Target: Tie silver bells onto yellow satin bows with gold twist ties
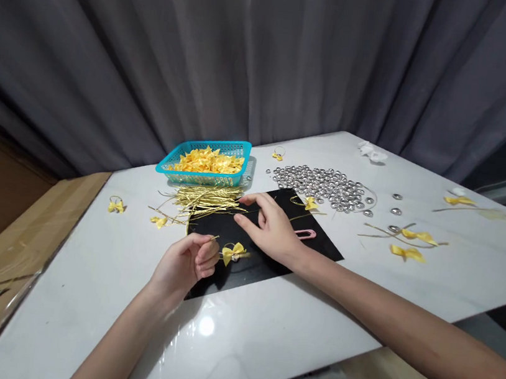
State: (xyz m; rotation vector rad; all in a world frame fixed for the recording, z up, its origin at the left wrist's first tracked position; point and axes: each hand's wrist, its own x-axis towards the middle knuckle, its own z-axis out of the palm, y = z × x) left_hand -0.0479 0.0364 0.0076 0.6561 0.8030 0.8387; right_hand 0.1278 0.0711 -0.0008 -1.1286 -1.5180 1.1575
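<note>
My left hand (187, 263) is closed at the near left of the black mat (265, 265), gripping a thin gold tie whose end sticks out above the fingers. Just right of those fingers is a yellow bow (233, 253) with a small silver piece on it. My right hand (271, 225) is over the mat with thumb and index finger apart, near the pile of gold ties (207, 199); nothing shows between them. A pink clip-like tool (305, 234) lies beside my right wrist, and another yellow bow (310, 203) rests at the mat's far edge.
Behind the ties stands a blue basket (162, 167) of yellow bows. Silver pieces (324, 185) are heaped on the white table (101, 294). Loose bows (408, 253) and ties lie at the right, a bow with a loop (115, 206) at the left. Grey curtains hang behind.
</note>
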